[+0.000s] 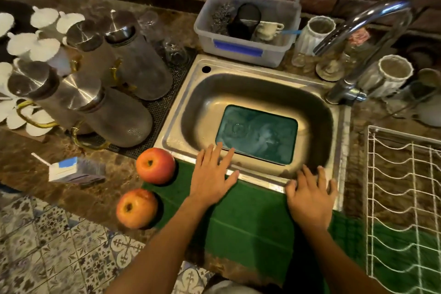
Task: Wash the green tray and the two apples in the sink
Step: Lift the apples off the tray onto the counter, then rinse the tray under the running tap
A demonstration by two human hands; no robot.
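Head view: no writing can be read anywhere; the blue label on the clear plastic tub (247, 28) behind the sink is blank as far as can be told.

The green tray (257, 137), a rounded rectangle with a cloudy, wet-looking face, lies flat on the bottom of the stainless steel sink (191, 93). The 2 apples, red-orange and glossy, sit on the worktop left of the sink: the far apple (155, 165) at the edge of the green mat (250, 217), the near apple (136, 207) just beside that mat's left edge.

The left hand (211, 178) lies flat with fingers spread, palm on the mat and fingertips over the sink's front rim, its grip wide and holding nothing. The right hand (310, 194) rests on the same rim with fingers loosely bent, its grip also holding nothing.

A curved chrome tap (365, 31) arches over the sink's right side. Brushed-metal lidded jugs (114, 107) stand on a dark mesh mat at left. A white wire rack (403, 188) stands at right. The worktop (78, 193) is brown mottled stone, the wall rough red brick, the floor patterned tile.
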